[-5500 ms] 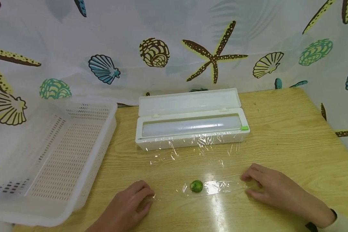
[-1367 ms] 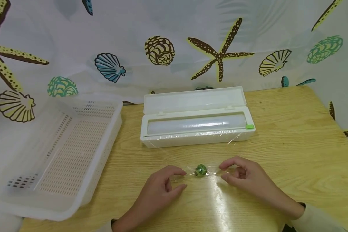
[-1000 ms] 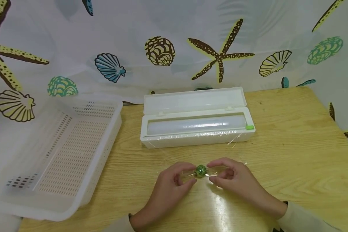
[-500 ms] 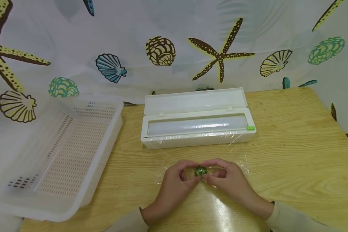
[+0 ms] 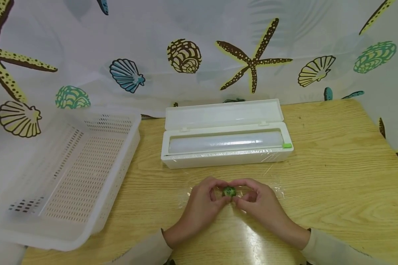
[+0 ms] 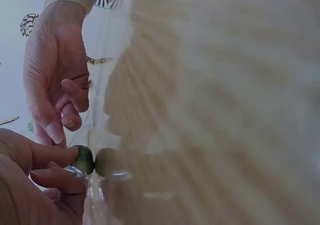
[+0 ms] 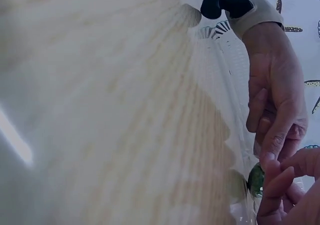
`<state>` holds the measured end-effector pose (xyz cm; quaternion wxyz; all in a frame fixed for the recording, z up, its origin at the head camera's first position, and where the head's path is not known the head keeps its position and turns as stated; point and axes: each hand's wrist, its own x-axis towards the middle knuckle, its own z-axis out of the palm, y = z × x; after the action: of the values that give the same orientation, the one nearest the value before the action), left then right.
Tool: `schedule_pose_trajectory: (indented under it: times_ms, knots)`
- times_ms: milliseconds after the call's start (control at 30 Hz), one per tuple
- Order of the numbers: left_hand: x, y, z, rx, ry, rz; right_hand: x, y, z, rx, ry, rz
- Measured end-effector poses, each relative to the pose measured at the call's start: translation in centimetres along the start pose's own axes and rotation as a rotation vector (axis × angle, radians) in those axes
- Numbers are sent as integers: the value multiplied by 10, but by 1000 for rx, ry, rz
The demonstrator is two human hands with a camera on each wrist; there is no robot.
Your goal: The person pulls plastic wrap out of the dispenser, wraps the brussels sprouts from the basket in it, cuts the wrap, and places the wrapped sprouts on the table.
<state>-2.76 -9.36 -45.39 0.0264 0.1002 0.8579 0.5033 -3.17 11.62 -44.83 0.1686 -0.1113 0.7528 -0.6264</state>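
A small round green fruit (image 5: pixel 229 191), with clear cling film (image 5: pixel 278 189) over it, is low at the table's front middle. My left hand (image 5: pixel 202 204) holds it from the left, thumb and forefinger curled at its side; the left wrist view shows those fingertips on the fruit (image 6: pixel 84 161). From the right, my right hand (image 5: pixel 263 204) grips the film-covered fruit with curled thumb and forefinger, its fingertips meeting those of the left hand. Fingers partly hide the fruit (image 7: pixel 256 180) in the right wrist view. The film runs back toward the white dispenser box (image 5: pixel 225 159).
Behind the hands, the box's lid (image 5: pixel 223 113) stands open over a film roll (image 5: pixel 225 142), with a green slider (image 5: pixel 286 145) at its right end. A white perforated basket (image 5: pixel 119 184) stands at the left. A shell-patterned curtain (image 5: pixel 205 22) hangs along the table's back.
Both hands, wide apart at first with the fruit between them, have come inward and taken hold around it. The film has been gathered in. Over the last half second they barely move.
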Motion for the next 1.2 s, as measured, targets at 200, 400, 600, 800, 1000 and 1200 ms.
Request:
schedule_pose_trajectory:
  times_ms: [200,400,600,800,1000,1200]
  knots:
    - [4,5,-5,78,-32,39,3,3,3,-67,48,-18]
    - [8,7,-4,109,-37,33,10,1,3,-124,57,-1]
    - [10,13,-5,100,-41,-14,15,2,3,-184,57,8]
    - [11,16,-5,94,-54,-71,18,4,3,-274,80,-12]
    - [10,14,-6,84,-48,-86,22,7,4,-333,107,-60]
    - [6,6,-7,70,26,53,24,5,4,-381,133,-108]
